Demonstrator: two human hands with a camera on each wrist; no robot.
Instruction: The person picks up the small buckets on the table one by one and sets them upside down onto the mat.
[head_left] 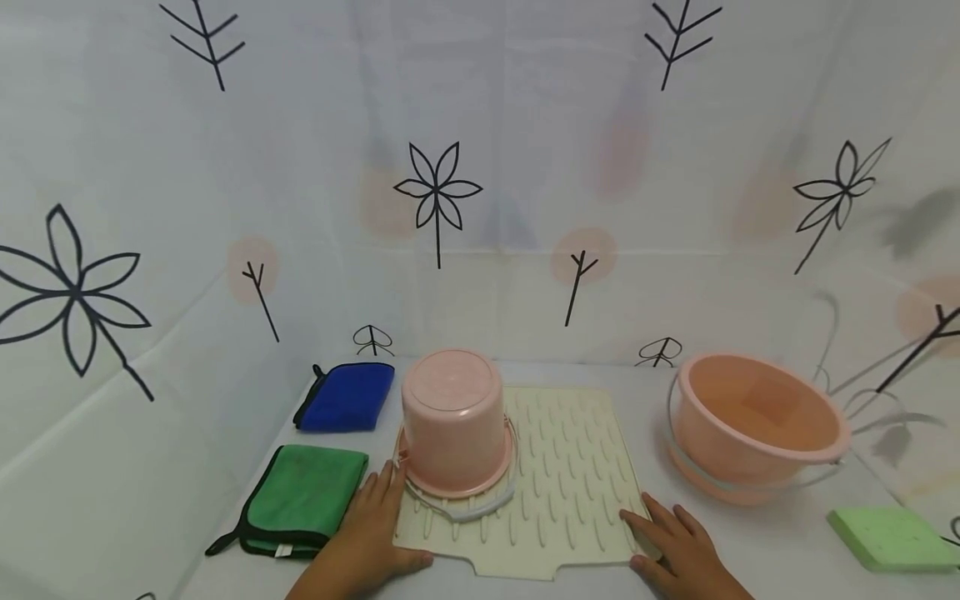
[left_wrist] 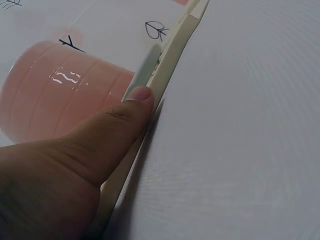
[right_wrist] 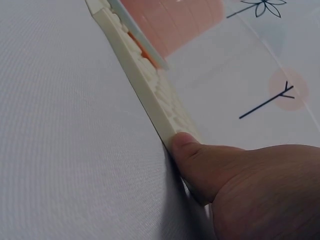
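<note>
A cream ridged draining board point(head_left: 570, 467) lies on the white table, its lipped edge facing me. Upside down on its left half stands a small pink bucket point(head_left: 453, 425), the grey handle point(head_left: 472, 510) lying around its rim. My left hand point(head_left: 367, 533) touches the board's front left corner, fingers extended along the side beside the bucket rim. Its thumb point(left_wrist: 120, 125) rests against the front edge in the left wrist view. At the front right corner is my right hand point(head_left: 678, 550), fingers spread at the side edge. In the right wrist view its thumb point(right_wrist: 187, 150) touches the front edge.
To the left lie a folded green cloth point(head_left: 307, 496) and, behind it, a folded blue cloth point(head_left: 348, 398), both black-edged. A larger pink bucket point(head_left: 750, 458) stands upright at the right, near a light green sponge block point(head_left: 888, 540). A patterned white curtain point(head_left: 517, 308) hangs behind the table.
</note>
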